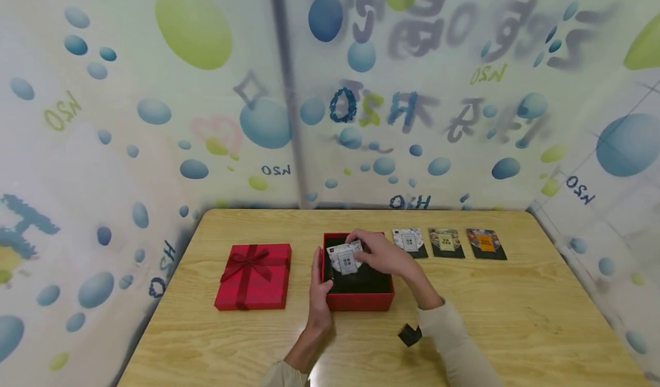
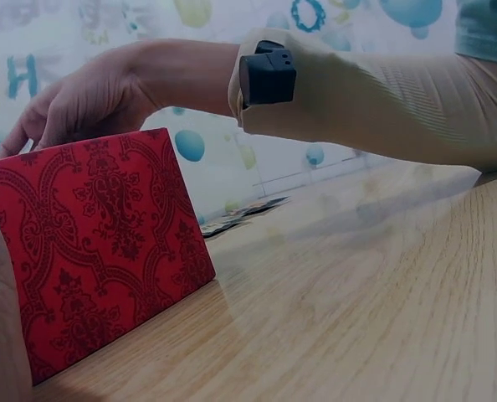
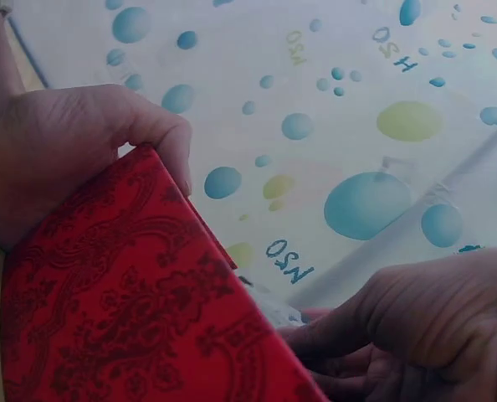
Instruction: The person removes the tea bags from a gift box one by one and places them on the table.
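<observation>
A red gift box [image 1: 360,302] with a dark interior stands in the middle of the table. My left hand [image 1: 319,301] grips its left side, fingers along the outer wall and thumb hooked over the rim, as the right wrist view also shows. My right hand [image 1: 384,253] pinches a white patterned sachet [image 1: 340,255] with a grey label, tilted over the back left of the box's inside. From the right wrist view, the box wall [image 3: 140,301] hides most of the sachet; fingertips of the right hand [image 3: 432,327] meet its pale edge.
Left of the box lies a red lid [image 1: 278,281] with a dark red ribbon bow. To the right, in a row, are a white sachet [image 1: 410,243], a yellow-green one [image 1: 446,243] and an orange-labelled one [image 1: 486,244]. A patterned wall backs the wooden table [image 1: 515,318].
</observation>
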A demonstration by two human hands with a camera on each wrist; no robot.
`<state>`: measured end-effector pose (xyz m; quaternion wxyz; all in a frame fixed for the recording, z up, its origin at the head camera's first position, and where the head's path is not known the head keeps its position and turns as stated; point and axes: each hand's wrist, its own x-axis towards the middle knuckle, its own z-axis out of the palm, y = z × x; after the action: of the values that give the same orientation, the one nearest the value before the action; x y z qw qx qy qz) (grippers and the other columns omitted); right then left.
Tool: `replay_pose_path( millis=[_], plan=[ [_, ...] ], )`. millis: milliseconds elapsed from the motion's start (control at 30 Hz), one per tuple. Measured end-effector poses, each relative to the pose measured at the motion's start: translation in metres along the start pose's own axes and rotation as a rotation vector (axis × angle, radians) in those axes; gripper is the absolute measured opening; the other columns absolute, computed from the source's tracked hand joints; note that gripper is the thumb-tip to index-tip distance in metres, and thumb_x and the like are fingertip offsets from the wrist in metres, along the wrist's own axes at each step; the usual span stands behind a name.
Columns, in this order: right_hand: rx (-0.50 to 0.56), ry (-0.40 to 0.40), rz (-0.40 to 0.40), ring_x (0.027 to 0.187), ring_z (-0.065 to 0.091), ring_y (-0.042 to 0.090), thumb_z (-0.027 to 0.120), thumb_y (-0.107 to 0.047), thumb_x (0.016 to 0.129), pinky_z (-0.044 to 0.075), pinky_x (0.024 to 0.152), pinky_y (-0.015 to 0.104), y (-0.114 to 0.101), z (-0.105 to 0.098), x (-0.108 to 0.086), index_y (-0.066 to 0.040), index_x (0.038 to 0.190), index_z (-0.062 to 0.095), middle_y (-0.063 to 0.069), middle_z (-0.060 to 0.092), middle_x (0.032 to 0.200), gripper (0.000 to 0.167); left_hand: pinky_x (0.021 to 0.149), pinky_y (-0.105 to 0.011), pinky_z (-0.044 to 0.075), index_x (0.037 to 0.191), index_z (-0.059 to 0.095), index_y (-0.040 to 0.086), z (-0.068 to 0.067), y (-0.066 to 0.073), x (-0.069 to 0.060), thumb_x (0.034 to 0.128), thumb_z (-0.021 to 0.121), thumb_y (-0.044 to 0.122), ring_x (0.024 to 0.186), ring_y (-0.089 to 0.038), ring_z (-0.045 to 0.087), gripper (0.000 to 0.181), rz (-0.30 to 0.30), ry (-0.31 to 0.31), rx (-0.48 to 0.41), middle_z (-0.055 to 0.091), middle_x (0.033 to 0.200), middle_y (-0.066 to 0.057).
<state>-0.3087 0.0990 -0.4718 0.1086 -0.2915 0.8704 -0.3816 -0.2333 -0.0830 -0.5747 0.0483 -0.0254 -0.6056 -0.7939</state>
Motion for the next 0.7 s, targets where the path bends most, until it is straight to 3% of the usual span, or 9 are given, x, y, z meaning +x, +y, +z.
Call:
replay_pose_path(
  millis=[167, 300, 467, 567, 700],
  plan=[
    [0.04, 0.048, -0.045, 0.075, 0.049, 0.015, 0.063, -0.005, 0.102, 0.044, 0.067, 0.03, 0.008, 0.003, 0.004, -0.007, 0.129, 0.063, 0.001, 0.06, 0.091, 0.027, 0.118, -0.03, 0.021, 0.169, 0.014, 0.016, -0.001, -0.001, -0.001, 0.0897, 0.034, 0.005, 0.155, -0.027, 0.011, 0.083, 0.052, -0.001, 0.056, 0.01, 0.174, -0.009],
    [0.074, 0.067, -0.104, 0.071, 0.048, 0.014, 0.061, -0.008, 0.104, 0.043, 0.066, 0.029, 0.016, 0.01, 0.01, -0.008, 0.131, 0.062, 0.0, 0.058, 0.087, 0.027, 0.119, -0.039, 0.017, 0.169, 0.015, 0.016, -0.003, -0.004, -0.003, 0.0903, 0.033, 0.008, 0.155, -0.025, 0.013, 0.081, 0.077, 0.01, 0.078, 0.013, 0.174, -0.007],
    [0.139, 0.095, -0.112, 0.071, 0.053, 0.014, 0.062, -0.012, 0.104, 0.047, 0.067, 0.03, 0.022, 0.012, 0.013, -0.008, 0.133, 0.061, 0.001, 0.063, 0.089, 0.028, 0.116, -0.025, 0.025, 0.168, 0.017, 0.014, -0.002, -0.004, -0.004, 0.0921, 0.033, 0.006, 0.153, -0.024, 0.018, 0.078, 0.073, 0.006, 0.038, 0.017, 0.173, -0.005],
    [0.23, 0.11, -0.09, 0.074, 0.058, 0.017, 0.063, -0.013, 0.104, 0.05, 0.07, 0.031, 0.024, 0.008, 0.012, -0.008, 0.133, 0.061, 0.004, 0.066, 0.093, 0.03, 0.116, -0.024, 0.027, 0.168, 0.017, 0.015, -0.002, -0.004, -0.003, 0.0939, 0.032, 0.007, 0.152, -0.023, 0.02, 0.077, 0.065, -0.001, 0.031, 0.019, 0.173, -0.002],
    [0.333, 0.14, -0.067, 0.078, 0.059, 0.023, 0.065, -0.014, 0.103, 0.052, 0.074, 0.032, 0.022, -0.002, 0.008, -0.006, 0.134, 0.06, 0.009, 0.066, 0.095, 0.032, 0.122, -0.042, 0.022, 0.168, 0.018, 0.018, -0.002, -0.005, 0.0, 0.0975, 0.03, 0.009, 0.152, -0.024, 0.021, 0.073, 0.067, 0.005, 0.06, 0.019, 0.173, -0.001]
  ],
)
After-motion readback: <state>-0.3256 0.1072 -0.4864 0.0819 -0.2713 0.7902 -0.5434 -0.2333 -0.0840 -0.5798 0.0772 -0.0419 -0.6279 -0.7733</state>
